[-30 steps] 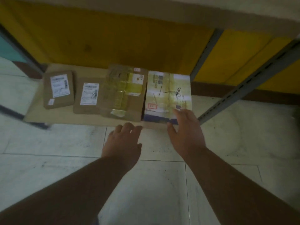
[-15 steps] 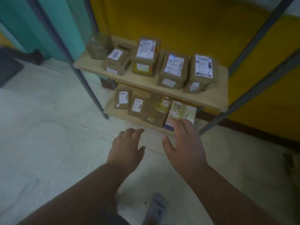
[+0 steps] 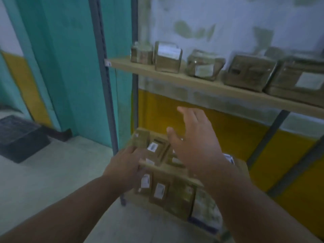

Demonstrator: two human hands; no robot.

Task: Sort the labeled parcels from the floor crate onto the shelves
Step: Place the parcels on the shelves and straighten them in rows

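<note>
Rising from the bottom shelf, our empty hands, left hand (image 3: 125, 166) and right hand (image 3: 194, 137), hang open; floor crate (image 3: 19, 135) lies far left, nearer our left.

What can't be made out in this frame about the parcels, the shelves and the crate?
- Label text on the top shelf parcels: motion blur, head view.
- Rightmost top-shelf parcel: cut off by the right edge.
- Middle shelf parcels: partly hidden behind the right hand and left hand.
- Bottom shelf parcels: blurred, right end behind the forearm.
- Black crate: contents not visible, cut off by the left edge.
</note>
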